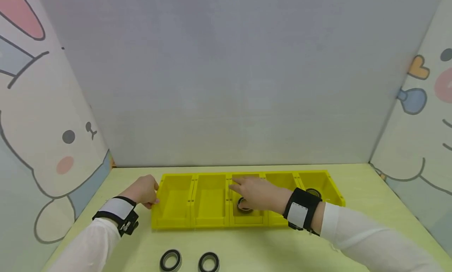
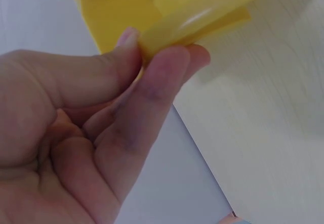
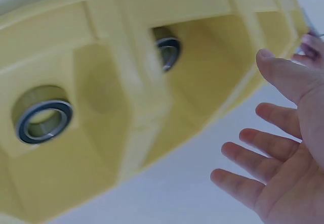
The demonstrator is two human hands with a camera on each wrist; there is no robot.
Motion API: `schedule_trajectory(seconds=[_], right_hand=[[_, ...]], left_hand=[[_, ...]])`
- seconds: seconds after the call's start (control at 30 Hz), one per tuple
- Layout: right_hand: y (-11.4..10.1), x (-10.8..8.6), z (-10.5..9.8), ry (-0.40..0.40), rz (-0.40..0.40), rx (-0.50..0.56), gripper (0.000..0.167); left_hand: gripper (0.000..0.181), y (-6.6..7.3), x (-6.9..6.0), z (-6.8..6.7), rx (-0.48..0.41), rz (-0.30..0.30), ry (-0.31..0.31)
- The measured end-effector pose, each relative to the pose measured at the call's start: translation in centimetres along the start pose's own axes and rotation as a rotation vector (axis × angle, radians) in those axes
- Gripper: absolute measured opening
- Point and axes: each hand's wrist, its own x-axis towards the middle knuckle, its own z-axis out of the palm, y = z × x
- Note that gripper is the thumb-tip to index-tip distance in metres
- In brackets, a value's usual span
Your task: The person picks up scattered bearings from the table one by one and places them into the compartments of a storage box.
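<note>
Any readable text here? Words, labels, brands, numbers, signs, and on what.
None legible in any view.
Bearings on the table and in the bins: too small or blurred to tell whether they carry markings.
Yellow bins: no lettering visible.
Wrist straps: pale patches, nothing readable.
Side walls: cartoon drawings, no lettering visible.

Your bins (image 1: 212, 223) look smooth, glossy plastic. Your bearings (image 1: 201, 262) look metallic; your sleeves (image 1: 374, 233) look matt cloth.
</note>
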Motion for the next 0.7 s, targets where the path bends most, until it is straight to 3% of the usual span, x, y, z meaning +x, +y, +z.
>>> schedule_trajectory(seconds=[0.13, 0.27, 0.47, 0.7], right_hand=[[-1.5, -0.9, -2.6, 0.038, -0.053, -0.011, 0.066], [-4.0, -2.0, -4.0, 0.055, -0.156, 0.05, 0.071], [-6.8, -2.9, -2.4, 0.038, -0.285, 0.176, 0.079], [-8.3, -2.9, 0.5, 0.009, -0.329, 0.228, 0.085]], left_hand=[[0.044, -0.1, 0.1, 0.1, -0.001, 0.001, 0.0], [0.041, -0.1, 0.1, 0.1, 0.012, 0.005, 0.005], [0.036, 0.2, -0.2, 0.0, 0.015, 0.024, 0.009], [0.007, 0.4, -0.4, 0.0, 0.06, 0.038, 0.014]])
